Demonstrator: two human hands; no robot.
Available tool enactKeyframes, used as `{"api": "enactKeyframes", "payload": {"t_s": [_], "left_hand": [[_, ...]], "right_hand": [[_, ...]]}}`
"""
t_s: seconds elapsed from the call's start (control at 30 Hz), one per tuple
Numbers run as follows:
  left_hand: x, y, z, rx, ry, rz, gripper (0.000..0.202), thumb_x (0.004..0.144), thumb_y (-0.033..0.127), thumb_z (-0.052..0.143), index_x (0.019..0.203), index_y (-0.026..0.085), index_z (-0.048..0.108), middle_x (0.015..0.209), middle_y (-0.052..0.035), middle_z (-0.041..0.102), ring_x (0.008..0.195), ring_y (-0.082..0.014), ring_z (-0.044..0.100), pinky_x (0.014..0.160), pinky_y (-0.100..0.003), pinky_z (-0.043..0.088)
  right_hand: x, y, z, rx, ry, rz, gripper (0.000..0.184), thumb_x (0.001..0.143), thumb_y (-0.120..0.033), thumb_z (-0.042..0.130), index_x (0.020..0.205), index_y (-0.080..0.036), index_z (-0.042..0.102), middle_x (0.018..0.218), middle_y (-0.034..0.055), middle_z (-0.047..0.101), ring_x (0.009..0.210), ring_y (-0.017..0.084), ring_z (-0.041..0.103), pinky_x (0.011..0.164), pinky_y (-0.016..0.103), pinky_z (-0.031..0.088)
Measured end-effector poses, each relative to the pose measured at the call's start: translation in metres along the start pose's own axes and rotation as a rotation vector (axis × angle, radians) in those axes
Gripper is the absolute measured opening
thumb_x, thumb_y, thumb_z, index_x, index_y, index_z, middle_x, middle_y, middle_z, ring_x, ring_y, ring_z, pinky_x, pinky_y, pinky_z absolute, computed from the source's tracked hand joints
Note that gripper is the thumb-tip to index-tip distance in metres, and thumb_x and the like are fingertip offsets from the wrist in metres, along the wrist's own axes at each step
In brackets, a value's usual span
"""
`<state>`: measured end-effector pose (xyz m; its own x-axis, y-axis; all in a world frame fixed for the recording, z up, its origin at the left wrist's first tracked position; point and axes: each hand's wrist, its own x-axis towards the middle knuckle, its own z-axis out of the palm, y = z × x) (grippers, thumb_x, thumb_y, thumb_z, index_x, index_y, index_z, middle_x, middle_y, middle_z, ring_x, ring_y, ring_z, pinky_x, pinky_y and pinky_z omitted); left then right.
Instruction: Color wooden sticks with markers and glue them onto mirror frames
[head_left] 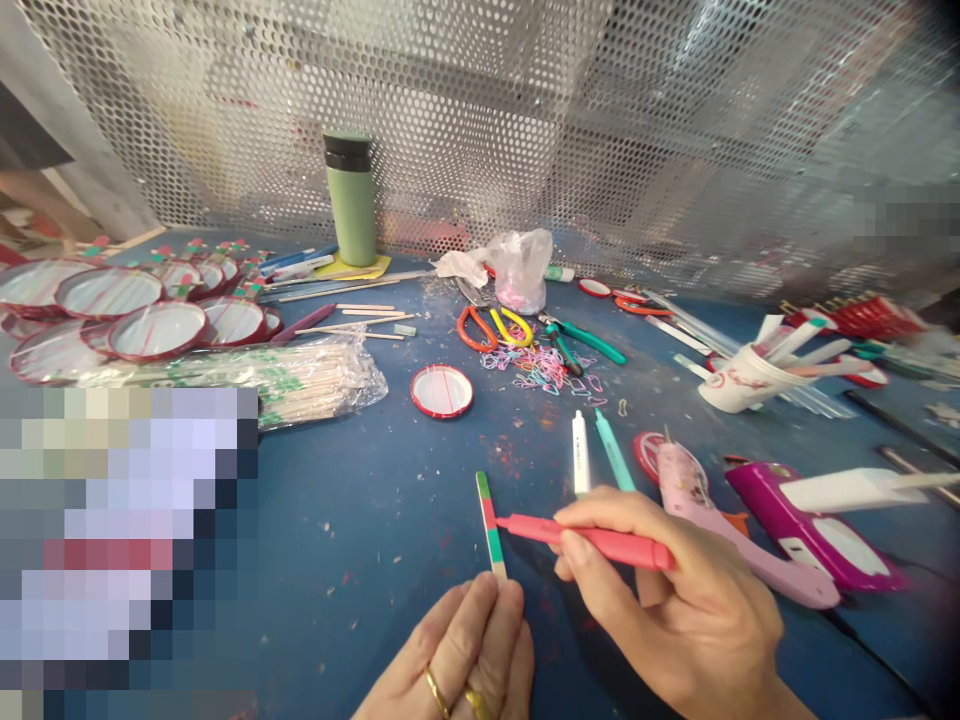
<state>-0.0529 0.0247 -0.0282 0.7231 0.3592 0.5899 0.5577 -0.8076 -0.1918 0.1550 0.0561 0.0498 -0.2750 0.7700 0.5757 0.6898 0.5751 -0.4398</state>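
Stick [492, 545] stands out from the left hand [472, 655], low in the middle of the view, over the blue tabletop [360, 520]. The left grip is closed on its pale lower end, fingers bunched together; above them run a teal band, a red band and a green tip. The right grip is narrow, thumb and fingers pinching a red marker [600, 540] whose nib points left at the red band; I cannot tell whether it touches. Just beyond the right hand [682, 600] lie a white marker [580, 450] and a teal marker [615, 450], side by side. To its right is a pink glue gun [757, 550], with a cup [739, 380] of pens tilted behind. Farther back are a red-rimmed disc [442, 390], a heap of clips [529, 370], pliers [596, 341] and a green bottle [352, 210]; bagged sticks [322, 380] and more discs [157, 330] lie at left
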Motion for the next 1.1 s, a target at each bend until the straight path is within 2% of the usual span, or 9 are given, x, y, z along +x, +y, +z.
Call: {"api": "enactKeyframes", "payload": {"t_s": [0.2,0.33,0.67,0.83,1.1], "left_hand": [[0.0002,0.0000,0.0009,-0.041,0.033,-0.022,0.032,0.098,0.013,0.052,0.129,0.010,0.061,0.145,-0.0089,0.056,0.146,-0.0251,0.032,0.124,-0.035,0.026],[0.0005,-0.0003,0.0005,-0.035,0.032,-0.020,0.032,0.098,0.013,0.051,0.128,0.011,0.062,0.142,-0.0077,0.058,0.146,-0.0245,0.032,0.124,-0.034,0.024],[0.0000,0.0000,0.0011,-0.041,0.037,-0.026,0.033,0.098,0.012,0.051,0.129,0.011,0.061,0.146,-0.0076,0.054,0.147,-0.0242,0.032,0.123,-0.034,0.027],[-0.0005,0.0000,0.0014,-0.018,0.022,-0.008,0.033,0.098,0.014,0.051,0.129,0.011,0.061,0.148,-0.0083,0.053,0.147,-0.0256,0.031,0.122,-0.036,0.030],[-0.0014,0.0004,0.0017,-0.015,0.022,-0.010,0.033,0.098,0.013,0.050,0.130,0.011,0.060,0.147,-0.0080,0.054,0.146,-0.0249,0.032,0.123,-0.035,0.029]], "right_hand": [[0.0030,-0.0014,-0.0006,0.011,-0.007,-0.039,0.018,0.085,-0.009,0.061,0.097,-0.023,0.063,0.070,-0.0045,0.071,0.053,0.010,0.066,0.056,0.020,0.054],[0.0011,-0.0006,-0.0010,-0.008,0.003,-0.002,0.015,0.087,-0.011,0.060,0.095,-0.023,0.063,0.069,-0.0046,0.071,0.054,0.010,0.067,0.061,0.021,0.056],[0.0032,-0.0029,-0.0010,0.009,-0.018,-0.030,0.017,0.085,-0.010,0.063,0.096,-0.023,0.063,0.069,-0.0058,0.071,0.051,0.008,0.066,0.056,0.018,0.054],[0.0007,-0.0013,-0.0014,-0.013,0.003,-0.002,0.015,0.087,-0.011,0.060,0.095,-0.023,0.064,0.068,-0.0044,0.071,0.054,0.011,0.067,0.061,0.021,0.056],[0.0011,-0.0018,-0.0015,0.010,-0.015,-0.029,0.016,0.086,-0.011,0.061,0.096,-0.023,0.064,0.072,-0.0033,0.072,0.054,0.011,0.067,0.056,0.021,0.055]]}}
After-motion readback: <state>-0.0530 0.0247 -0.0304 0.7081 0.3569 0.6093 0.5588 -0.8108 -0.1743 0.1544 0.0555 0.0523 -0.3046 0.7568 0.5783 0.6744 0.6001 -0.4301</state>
